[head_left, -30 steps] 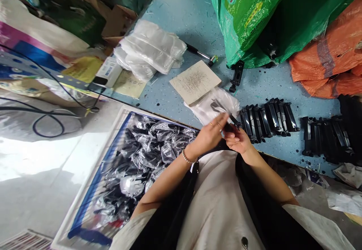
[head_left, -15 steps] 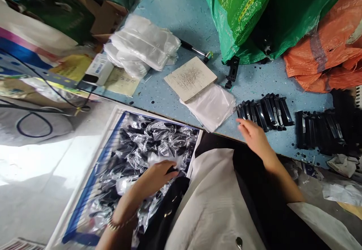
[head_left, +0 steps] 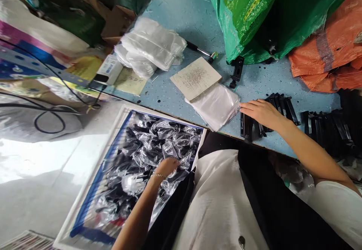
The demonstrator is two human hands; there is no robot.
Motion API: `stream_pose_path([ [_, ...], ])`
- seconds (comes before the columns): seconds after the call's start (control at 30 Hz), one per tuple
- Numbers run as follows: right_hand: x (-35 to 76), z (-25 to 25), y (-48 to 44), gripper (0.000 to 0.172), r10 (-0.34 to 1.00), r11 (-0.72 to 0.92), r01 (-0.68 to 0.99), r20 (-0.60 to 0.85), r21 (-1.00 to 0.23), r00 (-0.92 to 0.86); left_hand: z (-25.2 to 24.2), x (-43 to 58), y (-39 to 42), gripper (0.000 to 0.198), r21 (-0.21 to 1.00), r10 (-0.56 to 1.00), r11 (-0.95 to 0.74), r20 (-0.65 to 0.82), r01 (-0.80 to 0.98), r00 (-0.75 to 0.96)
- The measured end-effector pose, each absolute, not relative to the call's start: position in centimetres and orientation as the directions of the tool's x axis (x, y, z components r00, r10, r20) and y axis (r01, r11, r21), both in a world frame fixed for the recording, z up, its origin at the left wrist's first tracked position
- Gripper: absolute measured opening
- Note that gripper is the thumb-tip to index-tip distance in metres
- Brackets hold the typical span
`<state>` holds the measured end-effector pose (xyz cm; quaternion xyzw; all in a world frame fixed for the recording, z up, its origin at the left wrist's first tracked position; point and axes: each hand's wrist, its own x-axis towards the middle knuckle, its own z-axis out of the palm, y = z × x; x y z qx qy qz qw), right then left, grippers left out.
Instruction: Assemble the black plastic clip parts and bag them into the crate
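My left hand (head_left: 168,166) is down over a crate (head_left: 201,140) filled with black parts in clear plastic bags (head_left: 148,138). Its fingers curl downward among the bags; what they hold, if anything, is hidden. Over a row of slim black plastic parts (head_left: 246,126) on the table, my right hand (head_left: 261,112) is stretched out flat, open. Its fingertips reach the right edge of a stack of clear plastic bags (head_left: 217,108). A beige block (head_left: 196,78) with a dark speckled top lies partly on that stack.
A green sack (head_left: 249,20) with black parts inside and an orange sack (head_left: 325,61) stand at the back right. More black parts (head_left: 328,129) lie at far right. A screwdriver-like tool (head_left: 203,52) rests beside a pile of plastic bags (head_left: 152,44). Cables (head_left: 51,123) hang at left.
My right hand has moved right and up, from the table's front edge onto the black parts. My left hand has shifted slightly, its fingers now curled lower among the bags.
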<state>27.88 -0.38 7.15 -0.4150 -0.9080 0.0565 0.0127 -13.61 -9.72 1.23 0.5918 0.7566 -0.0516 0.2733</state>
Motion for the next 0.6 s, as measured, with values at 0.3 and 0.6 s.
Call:
stream_pose_path([
  [0.3, 30.1, 8.1, -5.9, 0.028, 0.987, 0.159, 0.747, 0.101, -0.646, -0.122, 0.5, 3.1, 1.9, 0.016, 0.467, 0.862, -0.493, 0.145, 0.734, 0.486],
  [0.6, 23.8, 4.0, -9.2, 0.031, 0.826, -0.531, -0.485, -0.552, -0.695, -0.113, -0.9, 0.6, 6.9, 0.011, 0.919, 0.932, 0.181, -0.274, 0.351, 0.236],
])
